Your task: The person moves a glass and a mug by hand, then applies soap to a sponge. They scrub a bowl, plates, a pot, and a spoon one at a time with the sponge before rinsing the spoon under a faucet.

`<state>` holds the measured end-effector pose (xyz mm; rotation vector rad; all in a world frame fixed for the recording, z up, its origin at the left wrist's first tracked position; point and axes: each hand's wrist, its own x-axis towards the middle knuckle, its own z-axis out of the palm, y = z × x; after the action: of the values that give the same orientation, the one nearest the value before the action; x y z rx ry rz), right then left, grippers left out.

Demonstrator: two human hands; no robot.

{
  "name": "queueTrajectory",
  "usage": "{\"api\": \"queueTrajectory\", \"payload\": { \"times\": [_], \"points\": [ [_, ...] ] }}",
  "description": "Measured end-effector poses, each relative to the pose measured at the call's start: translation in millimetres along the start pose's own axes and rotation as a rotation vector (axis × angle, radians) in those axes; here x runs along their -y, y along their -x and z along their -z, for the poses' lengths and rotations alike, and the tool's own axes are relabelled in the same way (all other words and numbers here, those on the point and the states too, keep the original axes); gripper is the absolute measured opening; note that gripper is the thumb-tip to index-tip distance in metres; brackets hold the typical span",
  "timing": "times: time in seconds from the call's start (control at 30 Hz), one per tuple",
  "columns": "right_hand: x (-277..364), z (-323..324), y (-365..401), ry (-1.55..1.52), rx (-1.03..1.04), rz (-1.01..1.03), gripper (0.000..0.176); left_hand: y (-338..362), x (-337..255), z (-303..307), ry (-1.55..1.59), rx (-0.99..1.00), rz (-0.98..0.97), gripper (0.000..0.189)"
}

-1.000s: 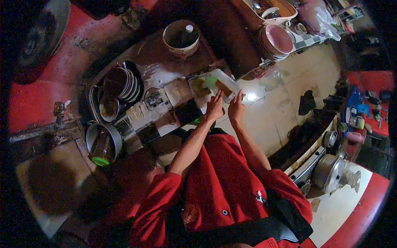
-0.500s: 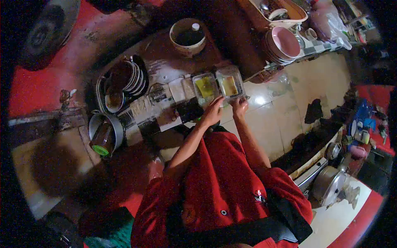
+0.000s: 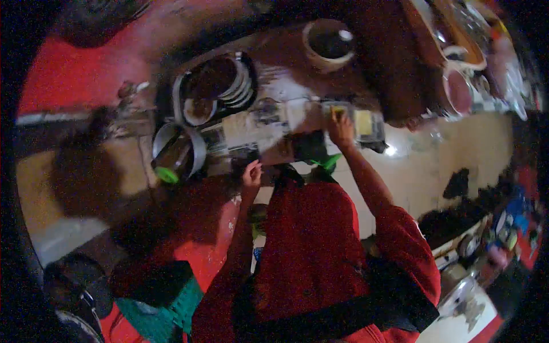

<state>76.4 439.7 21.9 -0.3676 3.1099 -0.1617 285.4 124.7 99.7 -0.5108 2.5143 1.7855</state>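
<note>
Two clear plastic containers stand side by side at the table's right end. My right hand (image 3: 342, 131) reaches over the left container (image 3: 327, 107), fingertips down at something yellow-orange (image 3: 338, 109) in it. Blur hides whether the fingers grip it. In the right container (image 3: 376, 136) lies a pale yellow piece (image 3: 363, 121). My left hand (image 3: 251, 172) is off the table's front edge, fingers loosely bent and apart, with nothing visible in them.
A dish rack with plates (image 3: 243, 91) stands on the table, left of a round tub (image 3: 330, 60). At the front left a metal pot (image 3: 197, 150) holds a green-lidded jar (image 3: 166, 174). Pink bowls (image 3: 457, 91) sit at the right.
Both hands were together at the containers. My left hand has moved away to the left, and my right hand has shifted onto the left container. The view has turned left.
</note>
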Motion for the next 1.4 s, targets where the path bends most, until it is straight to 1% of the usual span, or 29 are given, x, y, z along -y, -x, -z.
{"api": "queueTrajectory", "payload": {
  "times": [0.03,0.07,0.1,0.13,0.17,0.23,0.3,0.37,0.4,0.47,0.5,0.53,0.6,0.63,0.7,0.73,0.77,0.8,0.87,0.9,0.93,1.0,1.03,1.1,1.13,1.2,1.27,1.33,1.4],
  "points": [
    [10.2,18.4,-5.9,0.097,0.162,0.017,0.063,-10.4,0.5,7.3,0.086,-0.031,0.015,0.030],
    [19.8,-3.5,-9.8,0.223,0.109,-0.030,0.062,-26.4,4.0,15.6,0.178,-0.062,0.023,0.030],
    [25.9,-3.0,-3.7,0.248,-0.253,0.057,0.062,-47.0,14.1,28.5,0.171,-0.097,0.021,0.030],
    [26.4,2.3,-7.4,0.211,-0.078,0.028,0.062,-66.8,28.3,39.8,0.294,-0.139,0.093,0.030],
    [6.2,-47.4,-14.9,0.197,-0.148,0.057,0.058,-100.6,59.6,36.4,0.447,-0.162,0.153,0.030],
    [0.1,-61.2,-21.0,0.249,-0.071,0.040,0.054,-153.5,63.7,45.2,0.199,-0.245,-0.039,0.029],
    [-5.0,-75.5,-22.9,0.298,0.015,0.004,0.051,-204.6,65.0,70.5,0.154,-0.305,-0.229,0.029],
    [-16.2,-107.4,-21.7,-0.045,0.181,-0.151,0.060,-249.3,64.4,94.3,0.155,-0.427,0.052,0.030],
    [-14.0,-105.7,-14.5,-0.047,0.209,-0.162,0.060,-276.7,82.5,103.2,0.111,-0.482,0.053,0.032],
    [0.3,-72.6,-11.2,-0.106,0.186,-0.134,0.060,-345.1,128.1,129.6,-0.060,-0.499,0.128,0.040],
    [29.3,-9.7,-20.3,0.105,0.354,-0.033,0.064,-365.0,146.6,135.7,-0.204,-0.455,0.214,0.046],
    [25.1,-17.6,-13.7,0.118,0.365,-0.045,0.064,-364.7,126.3,133.0,-0.195,-0.438,0.222,0.046],
    [15.0,-38.4,-3.6,0.185,0.229,-0.043,0.069,-365.5,45.3,138.0,0.048,-0.394,0.333,0.058],
    [15.3,-30.5,-4.1,-0.019,0.303,-0.251,0.069,-387.0,89.6,140.1,0.021,-0.395,0.296,0.061],
    [1.7,-46.7,-2.7,0.072,0.262,-0.185,0.068,-427.9,174.1,144.7,-0.035,-0.400,0.222,0.067],
    [-11.8,-66.5,2.1,0.155,0.225,-0.111,0.067,-422.4,155.9,142.8,-0.025,-0.394,0.213,0.067],
    [-31.3,-99.1,9.1,0.100,-0.015,-0.149,0.063,-405.8,120.3,143.7,-0.210,-0.436,0.237,0.066],
    [-20.4,-76.2,5.7,0.107,-0.027,-0.155,0.063,-397.1,96.9,144.8,-0.393,-0.480,0.256,0.065],
    [26.5,1.5,-6.9,0.071,0.080,-0.158,0.062,-407.0,123.2,153.2,-0.494,-0.492,0.131,0.059],
    [37.3,14.7,-10.8,0.241,-0.003,-0.120,0.056,-413.4,133.5,158.8,-0.606,-0.506,0.021,0.053],
    [51.4,34.0,-7.9,0.100,-0.166,-0.114,0.053,-420.9,130.0,164.7,-0.592,-0.516,0.007,0.053],
    [64.2,42.8,-18.6,0.405,-0.127,-0.138,0.057,-420.3,116.7,174.3,-0.803,-0.485,0.186,0.040],
    [71.7,46.5,-19.6,0.405,-0.136,-0.139,0.057,-418.6,111.1,179.3,-0.800,-0.491,0.178,0.040],
    [96.6,75.3,-26.2,-0.174,-0.182,-0.332,0.058,-397.5,54.9,199.8,-0.745,-0.282,0.109,0.035],
    [89.8,48.0,-21.9,-0.609,-0.277,-0.449,0.053,-381.9,25.0,203.3,-0.750,-0.287,0.102,0.035],
    [117.1,14.4,-39.6,-1.280,-0.377,-0.348,0.049,-332.1,-56.9,194.6,-0.081,-0.278,0.314,0.038],
    [176.5,82.3,-53.4,-1.265,0.067,-0.473,0.049,-302.1,-60.8,190.5,0.012,-0.259,0.333,0.050],
    [214.5,92.7,-61.0,-1.429,0.173,-0.124,0.043,-253.0,-66.6,179.9,0.255,-0.257,0.343,0.066],
    [253.7,101.4,-79.4,-1.376,0.455,0.041,0.041,-200.2,-69.6,158.2,0.583,-0.301,0.372,0.072]
  ]
}}
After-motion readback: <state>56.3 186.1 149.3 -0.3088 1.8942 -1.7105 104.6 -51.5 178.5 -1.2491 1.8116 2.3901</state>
